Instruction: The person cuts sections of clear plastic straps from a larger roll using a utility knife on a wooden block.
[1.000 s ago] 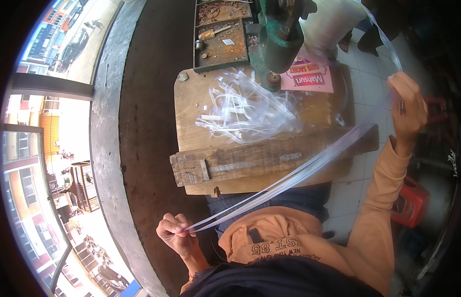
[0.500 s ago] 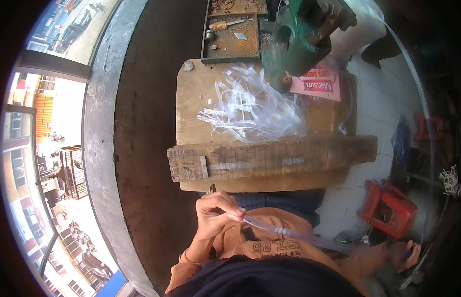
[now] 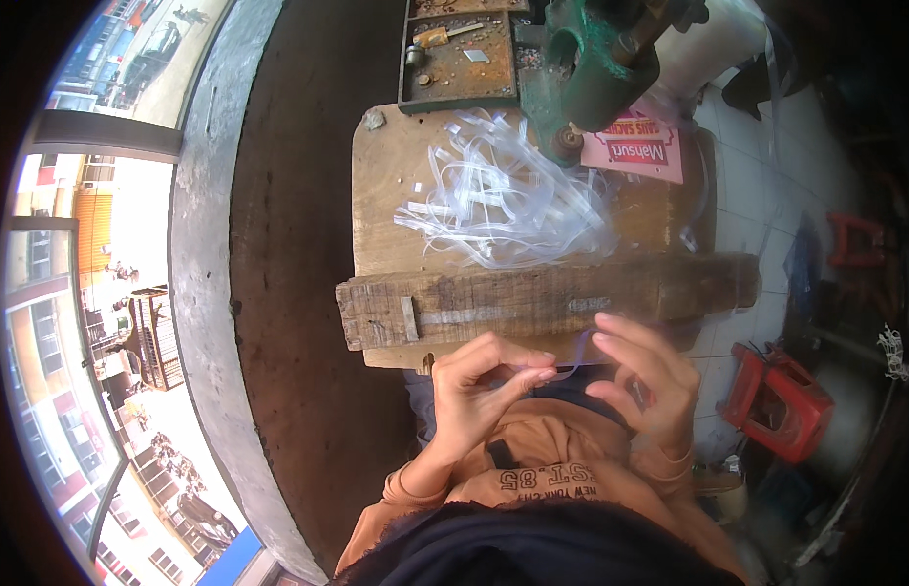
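A clear plastic strip (image 3: 577, 357) is pinched between the thumb and forefinger of my left hand (image 3: 484, 389), just in front of the thick wooden beam. Its free part curves up toward the fingertips of my right hand (image 3: 652, 379), which is close by with thumb and fingers apart. Whether the strip touches those fingertips, I cannot tell. Beyond the beam (image 3: 532, 298), a tangled heap of clear plastic strips (image 3: 513, 200) lies on the wooden board (image 3: 384, 176).
A green metal machine (image 3: 596, 83) stands at the far side beside a pink printed packet (image 3: 635, 151). Behind the board sits a rusty tray (image 3: 459, 78) with small tools. A red plastic stool (image 3: 782, 405) is at the right, a concrete ledge (image 3: 205, 244) at the left.
My right hand has come in from the far lower right to beside my left hand, its fingers now apart. The left hand has moved right and slightly up; the strip no longer stretches out straight.
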The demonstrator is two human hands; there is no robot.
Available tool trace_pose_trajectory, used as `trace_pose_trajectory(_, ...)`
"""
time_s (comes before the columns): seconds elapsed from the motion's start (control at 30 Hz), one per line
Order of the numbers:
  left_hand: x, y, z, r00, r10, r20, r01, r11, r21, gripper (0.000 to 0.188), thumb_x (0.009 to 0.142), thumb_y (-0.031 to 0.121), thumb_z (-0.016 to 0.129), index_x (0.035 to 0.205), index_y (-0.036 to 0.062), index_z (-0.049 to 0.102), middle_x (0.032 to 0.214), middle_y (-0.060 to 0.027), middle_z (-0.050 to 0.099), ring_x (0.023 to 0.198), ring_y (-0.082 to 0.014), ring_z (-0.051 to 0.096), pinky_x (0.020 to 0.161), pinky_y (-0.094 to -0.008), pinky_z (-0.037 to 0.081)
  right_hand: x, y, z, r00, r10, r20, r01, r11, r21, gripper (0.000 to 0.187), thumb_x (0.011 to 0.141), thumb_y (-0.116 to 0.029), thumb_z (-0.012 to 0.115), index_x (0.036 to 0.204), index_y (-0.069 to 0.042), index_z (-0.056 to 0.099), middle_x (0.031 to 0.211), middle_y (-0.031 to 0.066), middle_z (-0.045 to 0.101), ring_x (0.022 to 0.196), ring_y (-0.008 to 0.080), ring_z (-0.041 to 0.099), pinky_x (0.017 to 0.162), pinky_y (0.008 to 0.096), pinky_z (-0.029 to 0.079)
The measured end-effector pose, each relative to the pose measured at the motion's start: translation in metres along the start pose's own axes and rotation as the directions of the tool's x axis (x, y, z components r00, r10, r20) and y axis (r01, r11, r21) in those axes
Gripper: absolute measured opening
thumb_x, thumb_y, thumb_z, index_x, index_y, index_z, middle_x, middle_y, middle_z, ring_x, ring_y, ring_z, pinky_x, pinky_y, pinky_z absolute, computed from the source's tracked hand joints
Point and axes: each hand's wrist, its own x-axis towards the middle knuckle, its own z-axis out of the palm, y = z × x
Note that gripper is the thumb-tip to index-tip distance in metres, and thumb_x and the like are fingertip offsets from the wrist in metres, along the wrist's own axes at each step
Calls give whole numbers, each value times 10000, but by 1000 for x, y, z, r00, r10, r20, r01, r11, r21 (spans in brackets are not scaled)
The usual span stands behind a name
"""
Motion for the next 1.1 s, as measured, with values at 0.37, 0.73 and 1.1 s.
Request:
trace_pose_trajectory(0.37,2,-5,0,996,-44,84,79,870,-487,222,771,-74,669,986,-77,615,1033,-140,551,1022,-240,601,917,-330,514,10,0,32,972,-198,-124,187,978,-91,304,672,-35,751,954,-10,643,836,87,640,608,194,615,480,282,421)
trace_pose_trajectory(0.73,3,-9,1,989,137,-60,-141,989,-51,188,742,-31,725,905,-46,632,842,-96,642,786,-141,619,727,-257,496,15,0,31,991,-119,-67,118,993,-30,284,629,47,673,902,-19,637,784,87,635,589,215,603,487,298,413)
trace_pose_trajectory(1.1,2,-6,16,990,-59,-132,25,969,-246,126,824,-69,621,949,-73,629,903,-123,646,833,-155,665,733,-235,531,13,1,26,997,-65,-45,64,998,-26,411,533,63,595,933,-13,651,780,88,637,607,223,606,499,309,400)
